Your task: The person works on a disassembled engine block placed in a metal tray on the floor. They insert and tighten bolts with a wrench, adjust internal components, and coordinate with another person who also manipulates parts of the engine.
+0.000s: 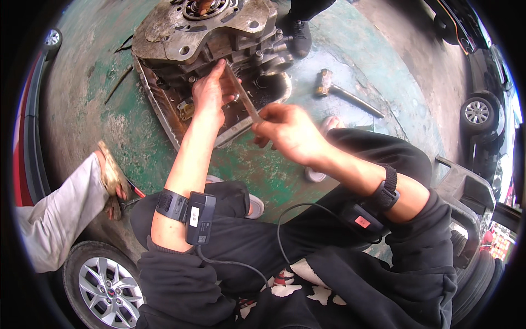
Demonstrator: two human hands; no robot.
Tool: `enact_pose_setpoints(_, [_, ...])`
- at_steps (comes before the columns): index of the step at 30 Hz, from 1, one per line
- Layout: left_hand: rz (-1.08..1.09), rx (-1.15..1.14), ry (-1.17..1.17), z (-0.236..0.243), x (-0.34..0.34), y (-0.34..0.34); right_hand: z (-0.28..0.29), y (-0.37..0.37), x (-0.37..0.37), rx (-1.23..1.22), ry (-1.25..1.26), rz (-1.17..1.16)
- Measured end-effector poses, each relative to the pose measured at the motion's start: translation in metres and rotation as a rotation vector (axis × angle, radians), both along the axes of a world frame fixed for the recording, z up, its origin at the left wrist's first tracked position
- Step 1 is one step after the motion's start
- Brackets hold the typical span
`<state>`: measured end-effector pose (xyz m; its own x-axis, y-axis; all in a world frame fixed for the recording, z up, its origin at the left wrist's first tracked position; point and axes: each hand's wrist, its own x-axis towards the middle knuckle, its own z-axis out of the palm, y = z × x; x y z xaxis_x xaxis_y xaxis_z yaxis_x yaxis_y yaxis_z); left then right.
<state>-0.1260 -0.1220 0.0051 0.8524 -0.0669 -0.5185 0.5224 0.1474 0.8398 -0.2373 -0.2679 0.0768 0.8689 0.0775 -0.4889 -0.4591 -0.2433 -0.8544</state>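
Note:
A greasy metal transmission housing (213, 41) stands at the far middle, over an oily metal pan (150, 101). My right hand (290, 133) is closed around the near end of a flat metal bar (243, 94). The bar slants up and left toward the underside of the housing. Close to its far end is my left hand (208, 96), index finger stretched up beside the bar and thumb apart. Whether the left fingers touch the bar cannot be made out. The bar's tip against the housing is hard to see.
A hammer (350, 98) lies on the green floor to the right. Another person's dark shoe (299, 39) is behind the housing. At left, a gloved hand (113, 172) of a co-worker holds a red-handled tool (137, 190). A car wheel (107, 288) is at lower left.

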Motion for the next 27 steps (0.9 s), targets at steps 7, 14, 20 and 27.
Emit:
enact_pose_setpoints(7, [-0.011, 0.069, 0.011, 0.002, 0.003, -0.002, -0.001, -0.046, 0.035, 0.007, -0.253, -0.480])
enact_pose_setpoints(14, [-0.081, 0.125, -0.007, 0.002, 0.005, 0.000, -0.025, -0.045, 0.035, -0.028, 0.122, -0.385])
enact_pose_setpoints(20, [-0.020, 0.063, -0.008, 0.003, 0.003, -0.002, -0.028, 0.005, 0.008, 0.327, 0.267, -0.129])
enact_pose_setpoints(27, [-0.040, -0.146, 0.034, -0.002, 0.002, 0.003, -0.014, 0.018, 0.008, 0.205, 0.103, -0.090])
